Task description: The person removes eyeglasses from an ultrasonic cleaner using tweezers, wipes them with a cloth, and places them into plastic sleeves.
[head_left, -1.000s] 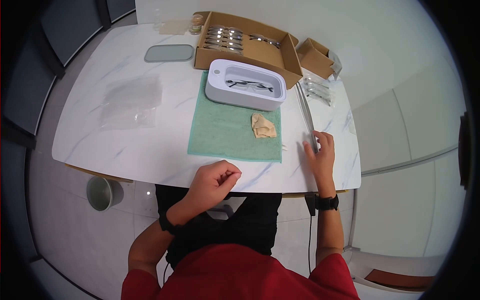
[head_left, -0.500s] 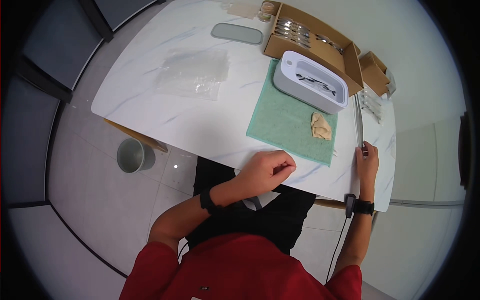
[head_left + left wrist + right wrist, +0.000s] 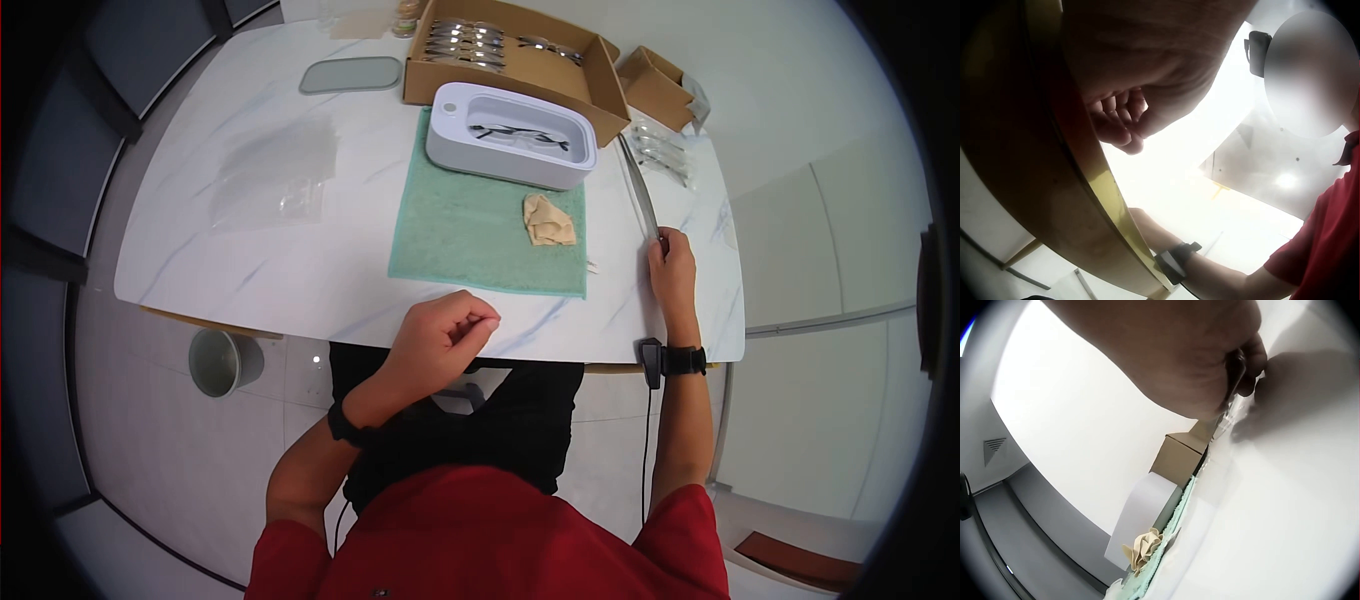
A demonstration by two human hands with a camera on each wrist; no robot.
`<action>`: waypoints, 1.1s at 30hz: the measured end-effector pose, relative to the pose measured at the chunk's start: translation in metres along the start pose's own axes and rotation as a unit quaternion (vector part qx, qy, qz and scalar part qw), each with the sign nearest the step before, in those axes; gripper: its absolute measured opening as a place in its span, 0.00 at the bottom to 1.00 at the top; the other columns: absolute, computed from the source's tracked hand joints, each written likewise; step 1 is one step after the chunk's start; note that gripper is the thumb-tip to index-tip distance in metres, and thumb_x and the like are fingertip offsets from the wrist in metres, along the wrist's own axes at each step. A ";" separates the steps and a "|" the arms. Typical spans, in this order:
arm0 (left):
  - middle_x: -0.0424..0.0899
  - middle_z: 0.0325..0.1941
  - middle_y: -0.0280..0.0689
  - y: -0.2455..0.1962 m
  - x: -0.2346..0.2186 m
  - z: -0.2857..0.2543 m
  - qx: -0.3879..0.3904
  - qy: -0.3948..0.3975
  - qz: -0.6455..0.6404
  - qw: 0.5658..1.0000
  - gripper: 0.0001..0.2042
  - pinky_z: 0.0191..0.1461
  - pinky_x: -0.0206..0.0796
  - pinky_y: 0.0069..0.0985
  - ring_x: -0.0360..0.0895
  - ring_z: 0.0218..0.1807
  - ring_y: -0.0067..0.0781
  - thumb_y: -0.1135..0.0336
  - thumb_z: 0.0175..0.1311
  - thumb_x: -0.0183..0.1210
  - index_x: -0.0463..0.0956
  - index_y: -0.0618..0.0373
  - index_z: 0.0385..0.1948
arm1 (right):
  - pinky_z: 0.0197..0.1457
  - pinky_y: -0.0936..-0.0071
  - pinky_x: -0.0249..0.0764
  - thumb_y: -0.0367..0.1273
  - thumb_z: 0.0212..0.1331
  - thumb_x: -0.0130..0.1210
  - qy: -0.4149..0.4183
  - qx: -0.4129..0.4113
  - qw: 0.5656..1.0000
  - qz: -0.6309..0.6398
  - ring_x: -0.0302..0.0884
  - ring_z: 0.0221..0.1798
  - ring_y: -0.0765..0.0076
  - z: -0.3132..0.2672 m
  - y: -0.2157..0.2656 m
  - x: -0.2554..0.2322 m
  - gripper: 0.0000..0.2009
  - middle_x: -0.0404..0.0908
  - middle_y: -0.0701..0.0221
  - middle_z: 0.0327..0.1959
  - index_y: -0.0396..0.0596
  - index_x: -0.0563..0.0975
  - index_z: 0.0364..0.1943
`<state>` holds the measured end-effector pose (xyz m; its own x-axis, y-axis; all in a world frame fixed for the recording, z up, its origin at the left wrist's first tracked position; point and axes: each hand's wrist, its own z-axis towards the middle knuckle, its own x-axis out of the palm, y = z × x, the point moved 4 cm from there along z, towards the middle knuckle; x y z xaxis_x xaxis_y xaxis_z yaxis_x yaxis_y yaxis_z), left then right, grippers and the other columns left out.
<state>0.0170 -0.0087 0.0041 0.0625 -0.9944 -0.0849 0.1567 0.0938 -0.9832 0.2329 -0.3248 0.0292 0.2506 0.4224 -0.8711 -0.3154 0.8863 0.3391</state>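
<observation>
Near the table's right side, my right hand (image 3: 674,270) grips the near end of long metal tweezers (image 3: 640,188), which point away toward the box. In the right wrist view a metal end (image 3: 1235,367) shows between the curled fingers. My left hand (image 3: 440,335) rests at the front table edge, fingers loosely curled, with nothing in it. A pale lilac ultrasonic cleaner (image 3: 500,165) stands on a green towel (image 3: 460,240). Black-framed glasses (image 3: 520,134) lie in its basin. On the towel's right part is a crumpled beige cloth (image 3: 550,222).
Behind the cleaner, an open cardboard box (image 3: 560,85) holds several pairs of glasses (image 3: 465,42). A smaller carton (image 3: 655,85) and bagged glasses (image 3: 662,155) are at its right. On the left lie a grey lid (image 3: 350,74) and clear plastic bags (image 3: 275,175).
The right hand has come from spread fingers beside the tweezers to gripping their near end. The left hand keeps its pose. The head view swung left, then back.
</observation>
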 end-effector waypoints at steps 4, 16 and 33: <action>0.82 0.27 0.32 0.001 0.002 0.000 0.004 0.000 0.011 1.000 0.01 0.28 0.66 0.16 0.75 0.25 0.14 0.78 0.67 0.60 0.80 0.64 0.35 | 0.50 0.60 0.77 0.29 0.68 0.51 -0.025 0.009 0.999 0.031 0.82 0.44 0.47 -0.005 -0.003 -0.001 0.13 0.82 0.51 0.44 0.36 0.76 0.51; 0.83 0.27 0.31 0.000 0.003 0.001 -0.009 -0.004 0.030 1.000 0.02 0.29 0.66 0.16 0.76 0.24 0.14 0.76 0.67 0.60 0.81 0.63 0.36 | 0.42 0.74 0.73 0.31 0.71 0.52 -0.074 0.100 0.968 0.217 0.75 0.36 0.73 -0.030 -0.007 -0.008 0.14 0.82 0.67 0.36 0.38 0.74 0.56; 0.77 0.58 0.48 -0.080 0.020 0.042 0.219 0.095 0.304 0.922 0.18 0.54 0.74 0.38 0.78 0.56 0.45 0.74 0.60 0.63 0.76 0.63 0.53 | 0.41 0.73 0.75 0.30 0.72 0.54 0.029 -0.067 0.990 0.124 0.76 0.31 0.69 -0.032 0.037 -0.082 0.13 0.82 0.64 0.32 0.40 0.74 0.57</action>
<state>0.0474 -0.0336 0.0877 0.1023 -0.7379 -0.6671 0.5353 0.6061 -0.5883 0.1712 -0.3329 0.1012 0.0990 0.6097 -0.7864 -0.4801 0.7215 0.4989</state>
